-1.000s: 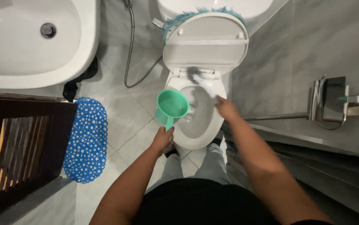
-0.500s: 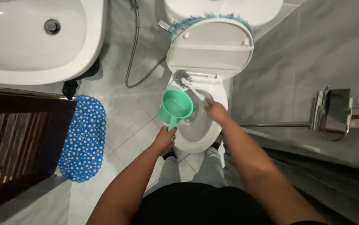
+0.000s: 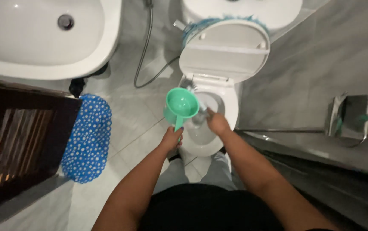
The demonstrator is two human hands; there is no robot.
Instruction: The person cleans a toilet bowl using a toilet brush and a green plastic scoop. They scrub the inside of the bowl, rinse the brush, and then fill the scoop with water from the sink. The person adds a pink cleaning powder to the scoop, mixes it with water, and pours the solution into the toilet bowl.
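While left hand (image 3: 171,137) grips the green dipper (image 3: 181,107) by its handle, level above the toilet bowl (image 3: 231,112), right hand (image 3: 217,123) clasps a brush handle (image 3: 197,100), bristles angled inward for scrubbing.

- I stand in a small home bathroom, looking straight down at a white toilet (image 3: 211,107) with its lid (image 3: 226,51) raised against the cistern (image 3: 239,9).
- A white washbasin (image 3: 42,36) with a metal drain sits to my left, close to the toilet.
- A spray hose (image 3: 143,55) hangs down the wall between basin and toilet.
- Pale grey tiles (image 3: 124,115) cover the floor, with a blue, white-dotted mat (image 3: 87,139) laid on them.
- A metal paper holder (image 3: 348,117) is fixed to the grey wall on my right.
- A dark wooden slatted unit (image 3: 19,141) stands below the basin.
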